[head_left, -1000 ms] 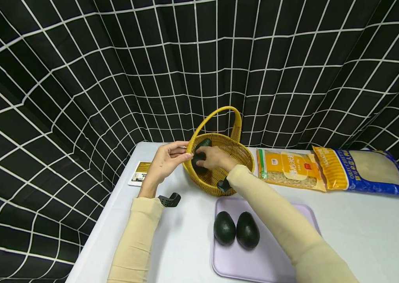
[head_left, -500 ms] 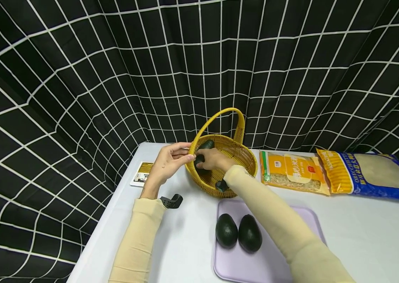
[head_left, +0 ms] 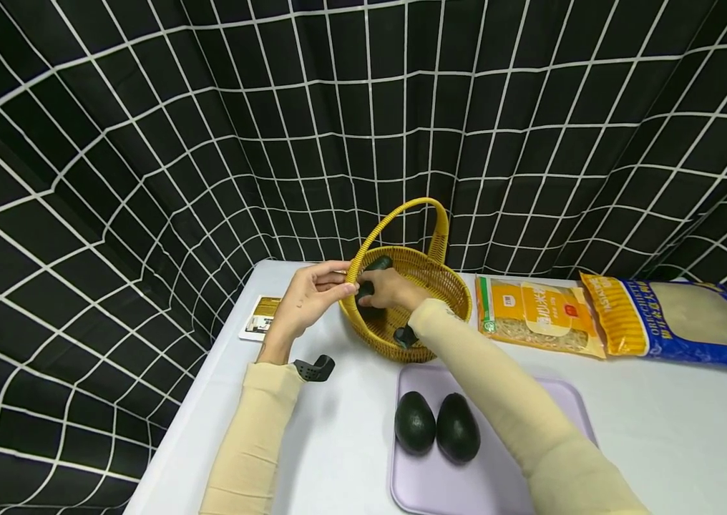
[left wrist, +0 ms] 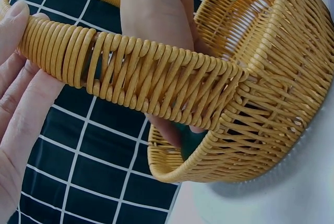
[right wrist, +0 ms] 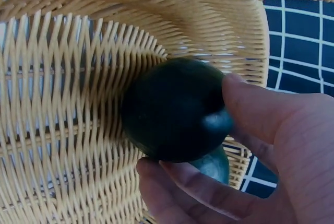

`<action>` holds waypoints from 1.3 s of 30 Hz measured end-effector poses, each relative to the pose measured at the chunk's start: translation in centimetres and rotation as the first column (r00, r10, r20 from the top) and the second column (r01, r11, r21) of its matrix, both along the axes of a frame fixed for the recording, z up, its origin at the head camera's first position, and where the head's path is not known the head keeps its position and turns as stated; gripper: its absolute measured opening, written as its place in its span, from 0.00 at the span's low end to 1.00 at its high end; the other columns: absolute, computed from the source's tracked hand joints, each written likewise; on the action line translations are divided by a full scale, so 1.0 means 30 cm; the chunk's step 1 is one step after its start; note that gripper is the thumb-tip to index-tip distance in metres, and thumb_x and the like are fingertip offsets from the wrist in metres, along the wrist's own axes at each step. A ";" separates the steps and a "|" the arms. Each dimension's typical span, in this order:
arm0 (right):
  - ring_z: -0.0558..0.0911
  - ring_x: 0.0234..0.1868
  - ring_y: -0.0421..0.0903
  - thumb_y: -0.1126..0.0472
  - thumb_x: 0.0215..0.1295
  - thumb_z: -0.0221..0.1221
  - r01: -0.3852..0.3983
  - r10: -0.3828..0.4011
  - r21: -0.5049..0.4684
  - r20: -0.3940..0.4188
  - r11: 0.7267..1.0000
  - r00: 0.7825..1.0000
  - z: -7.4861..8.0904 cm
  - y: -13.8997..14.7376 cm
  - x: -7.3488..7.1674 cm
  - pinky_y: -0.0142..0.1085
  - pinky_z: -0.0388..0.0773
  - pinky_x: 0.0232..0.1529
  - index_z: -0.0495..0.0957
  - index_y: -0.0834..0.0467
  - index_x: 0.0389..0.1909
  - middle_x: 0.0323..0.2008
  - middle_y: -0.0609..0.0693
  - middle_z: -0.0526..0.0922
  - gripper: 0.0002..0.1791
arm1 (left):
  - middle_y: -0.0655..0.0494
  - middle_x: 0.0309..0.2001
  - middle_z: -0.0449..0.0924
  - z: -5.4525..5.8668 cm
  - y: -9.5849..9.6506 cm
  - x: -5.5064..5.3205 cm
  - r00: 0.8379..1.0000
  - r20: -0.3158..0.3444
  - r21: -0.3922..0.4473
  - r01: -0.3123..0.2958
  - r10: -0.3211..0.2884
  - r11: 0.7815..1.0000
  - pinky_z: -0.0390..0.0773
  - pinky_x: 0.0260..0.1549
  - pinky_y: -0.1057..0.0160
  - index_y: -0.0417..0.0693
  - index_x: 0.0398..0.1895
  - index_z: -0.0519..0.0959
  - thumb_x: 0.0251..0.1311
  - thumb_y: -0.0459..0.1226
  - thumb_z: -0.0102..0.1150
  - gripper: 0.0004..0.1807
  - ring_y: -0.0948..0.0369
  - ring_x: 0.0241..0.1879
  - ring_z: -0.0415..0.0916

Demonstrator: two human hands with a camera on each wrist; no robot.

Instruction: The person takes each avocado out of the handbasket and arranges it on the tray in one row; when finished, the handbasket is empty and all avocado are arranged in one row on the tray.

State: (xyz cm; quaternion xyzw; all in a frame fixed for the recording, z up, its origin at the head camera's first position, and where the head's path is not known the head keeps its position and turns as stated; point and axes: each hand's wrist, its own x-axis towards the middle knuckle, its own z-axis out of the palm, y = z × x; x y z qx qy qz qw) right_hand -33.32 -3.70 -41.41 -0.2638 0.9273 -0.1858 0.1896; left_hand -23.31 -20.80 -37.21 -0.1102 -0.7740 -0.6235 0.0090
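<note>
Left hand (head_left: 308,297) pinching the handle (left wrist: 141,75) of a yellow basket (head_left: 379,343), right hand (head_left: 396,288) holding an avocado (right wrist: 175,112) inside in its fingers, two more avocados (head_left: 415,423) lying on a lilac tray (head_left: 441,490)

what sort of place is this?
Likely a staged recording setup: a black gridded curtain hangs behind and beside a white table, and a black device sits at each wrist.
</note>
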 end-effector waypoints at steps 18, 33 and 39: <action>0.69 0.72 0.58 0.48 0.67 0.66 -0.033 0.033 0.001 0.011 0.999 0.999 -0.027 -0.007 -0.015 0.52 0.67 0.72 0.65 0.50 0.75 0.71 0.58 0.71 0.38 | 0.41 0.49 0.87 0.004 0.001 0.003 1.000 0.004 -0.019 -0.007 0.007 1.000 0.85 0.48 0.64 0.40 0.60 0.80 0.62 0.30 0.68 0.21 0.54 0.47 0.87; 0.69 0.72 0.59 0.49 0.65 0.65 -0.019 0.018 0.005 0.040 1.000 0.999 -0.039 0.010 -0.021 0.52 0.68 0.71 0.65 0.50 0.75 0.71 0.61 0.71 0.38 | 0.39 0.50 0.86 -0.003 -0.003 0.000 1.000 0.001 -0.008 -0.004 0.004 1.000 0.84 0.48 0.66 0.40 0.60 0.80 0.62 0.31 0.68 0.22 0.55 0.48 0.86; 0.70 0.70 0.59 0.50 0.64 0.65 -0.002 0.003 -0.018 0.036 1.000 0.999 -0.035 0.034 -0.018 0.53 0.68 0.71 0.70 0.49 0.71 0.69 0.60 0.73 0.34 | 0.40 0.50 0.86 -0.001 -0.005 0.002 1.000 0.003 -0.012 -0.009 0.009 1.000 0.85 0.47 0.66 0.41 0.59 0.80 0.63 0.31 0.68 0.21 0.55 0.47 0.86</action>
